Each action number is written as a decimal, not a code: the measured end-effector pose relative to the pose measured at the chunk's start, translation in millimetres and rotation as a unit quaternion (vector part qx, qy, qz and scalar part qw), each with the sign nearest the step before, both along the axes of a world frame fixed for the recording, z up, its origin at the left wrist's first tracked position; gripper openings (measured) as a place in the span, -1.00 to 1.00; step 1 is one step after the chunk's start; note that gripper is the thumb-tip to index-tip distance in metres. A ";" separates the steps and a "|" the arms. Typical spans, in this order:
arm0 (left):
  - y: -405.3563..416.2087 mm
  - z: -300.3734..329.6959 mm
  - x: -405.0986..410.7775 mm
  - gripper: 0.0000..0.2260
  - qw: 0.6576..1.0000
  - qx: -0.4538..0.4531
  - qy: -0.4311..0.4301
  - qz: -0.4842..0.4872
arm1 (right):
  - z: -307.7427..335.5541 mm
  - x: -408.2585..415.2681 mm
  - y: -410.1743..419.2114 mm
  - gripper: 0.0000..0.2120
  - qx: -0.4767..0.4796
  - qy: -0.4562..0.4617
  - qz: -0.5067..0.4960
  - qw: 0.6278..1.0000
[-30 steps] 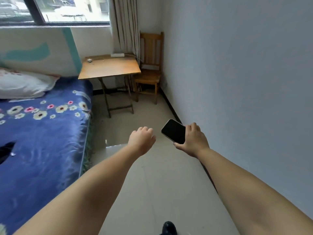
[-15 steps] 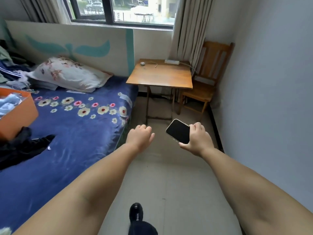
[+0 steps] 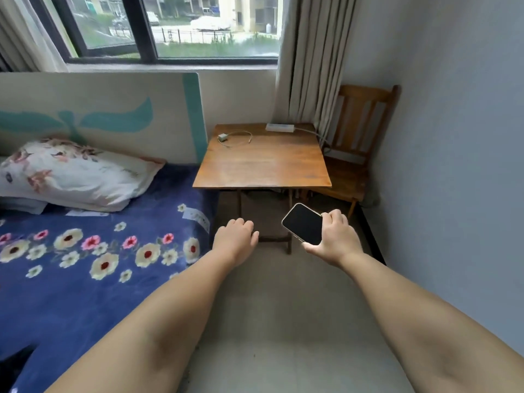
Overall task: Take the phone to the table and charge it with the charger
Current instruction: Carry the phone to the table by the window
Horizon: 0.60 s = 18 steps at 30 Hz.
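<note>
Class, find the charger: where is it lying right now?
The charger lies at the wooden table's far left corner, its cable curling right toward the white power strip.

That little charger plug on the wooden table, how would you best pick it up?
Probably by the small grey-white cube charger itself, not its thin cable. It sits near the brown wooden table's far left corner, so come from above and pinch two opposite flat sides. The left hand is empty; the right hand has its grip on the black phone.

A floral pillow (image 3: 76, 173) lies on the blue bed (image 3: 85, 279); a wooden chair (image 3: 358, 154) stands by the curtain (image 3: 309, 61).
</note>
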<state>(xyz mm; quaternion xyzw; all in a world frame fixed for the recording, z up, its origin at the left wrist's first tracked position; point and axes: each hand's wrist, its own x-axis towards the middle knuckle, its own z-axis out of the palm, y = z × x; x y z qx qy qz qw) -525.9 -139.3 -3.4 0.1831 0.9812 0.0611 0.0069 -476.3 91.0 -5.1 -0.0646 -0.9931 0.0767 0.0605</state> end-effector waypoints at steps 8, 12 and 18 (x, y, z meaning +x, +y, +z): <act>54.7 -18.6 -189.0 -0.71 1.000 0.021 0.009 -0.002 | -11.4 -188.5 72.0 -0.30 0.013 -0.011 -0.019 1.000; 70.2 -15.9 -282.7 -0.70 0.998 0.054 0.010 0.025 | -0.2 -291.0 91.4 -0.31 0.020 -0.007 -0.001 1.000; 74.1 -29.9 -402.0 -0.70 0.998 0.043 -0.004 0.051 | -9.8 -417.5 92.3 -0.34 0.028 -0.020 0.023 0.999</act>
